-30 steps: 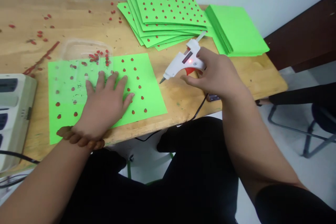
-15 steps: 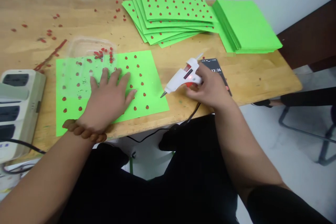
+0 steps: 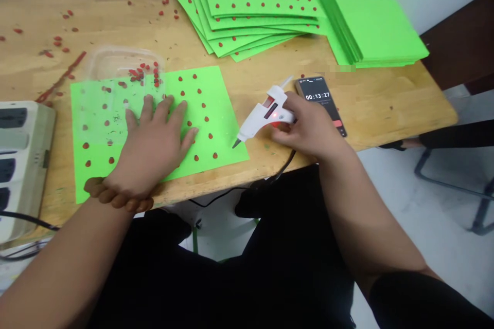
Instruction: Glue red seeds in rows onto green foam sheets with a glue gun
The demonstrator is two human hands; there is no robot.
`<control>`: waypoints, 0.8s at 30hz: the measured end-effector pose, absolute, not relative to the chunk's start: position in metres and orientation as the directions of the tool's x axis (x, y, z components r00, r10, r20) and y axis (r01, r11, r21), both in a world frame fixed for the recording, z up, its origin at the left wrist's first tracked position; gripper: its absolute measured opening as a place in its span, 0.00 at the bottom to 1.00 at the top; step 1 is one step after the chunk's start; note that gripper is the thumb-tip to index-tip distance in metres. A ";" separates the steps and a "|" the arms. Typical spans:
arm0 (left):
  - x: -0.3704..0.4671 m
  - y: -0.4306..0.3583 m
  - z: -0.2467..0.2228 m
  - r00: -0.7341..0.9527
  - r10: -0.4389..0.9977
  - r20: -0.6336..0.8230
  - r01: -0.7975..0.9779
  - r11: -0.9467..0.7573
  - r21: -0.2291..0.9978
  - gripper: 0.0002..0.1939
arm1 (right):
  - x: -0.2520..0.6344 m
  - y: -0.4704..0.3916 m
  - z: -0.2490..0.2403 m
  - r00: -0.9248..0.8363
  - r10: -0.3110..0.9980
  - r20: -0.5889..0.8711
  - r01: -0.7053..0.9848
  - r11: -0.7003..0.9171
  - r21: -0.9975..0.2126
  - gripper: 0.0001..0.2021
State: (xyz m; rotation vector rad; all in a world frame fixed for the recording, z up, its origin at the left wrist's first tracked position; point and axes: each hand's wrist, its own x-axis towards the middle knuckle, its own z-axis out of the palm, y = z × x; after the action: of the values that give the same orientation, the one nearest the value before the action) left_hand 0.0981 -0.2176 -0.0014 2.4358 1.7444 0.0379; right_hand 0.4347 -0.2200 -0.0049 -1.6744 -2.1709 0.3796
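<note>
My left hand (image 3: 156, 136) lies flat with fingers spread on a bright green sheet (image 3: 227, 113) dotted with rows of small red pieces. A white hot glue gun (image 3: 262, 115) is in my right hand (image 3: 309, 126), with fingers wrapped round its handle and a small light glowing on its side. Its metal nozzle points down and left over the sheet's right side; whether it touches, I cannot tell. A clear plastic tray (image 3: 90, 69) overlaps the sheet's upper left, with several loose red pieces (image 3: 141, 72) in it. My left hand covers some of the rows.
A stack of dotted green sheets (image 3: 258, 7) lies at the back, beside a pile of plain green sheets (image 3: 378, 20). A phone (image 3: 324, 103) showing a timer lies behind my right hand. A power strip (image 3: 27, 159) stands at left; loose red pieces (image 3: 57, 41) are scattered behind.
The view has shifted slightly, uncovering more of the phone. The glue gun's nozzle has moved a little left and down over the sheet. My left hand stays flat on the sheet.
</note>
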 end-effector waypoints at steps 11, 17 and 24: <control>0.098 -0.217 -0.001 0.324 0.944 -0.063 0.939 -0.312 0.144 0.36 | 0.433 -0.221 -0.005 -0.255 0.960 0.114 0.862 0.279 -0.424 0.22; 0.099 -0.217 -0.001 0.321 0.945 -0.065 0.941 -0.310 0.138 0.36 | 0.435 -0.221 -0.007 -0.263 0.960 0.097 0.866 0.279 -0.415 0.19; 0.097 -0.218 -0.003 0.327 0.944 -0.049 0.938 -0.318 0.136 0.36 | 0.434 -0.221 -0.007 -0.264 0.956 0.126 0.861 0.292 -0.416 0.23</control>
State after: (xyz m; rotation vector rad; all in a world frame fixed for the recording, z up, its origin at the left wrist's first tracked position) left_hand 0.0972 -0.2179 -0.0034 2.4420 1.7450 0.0590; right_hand 0.4335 -0.2210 -0.0072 -1.6395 -2.2160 0.3756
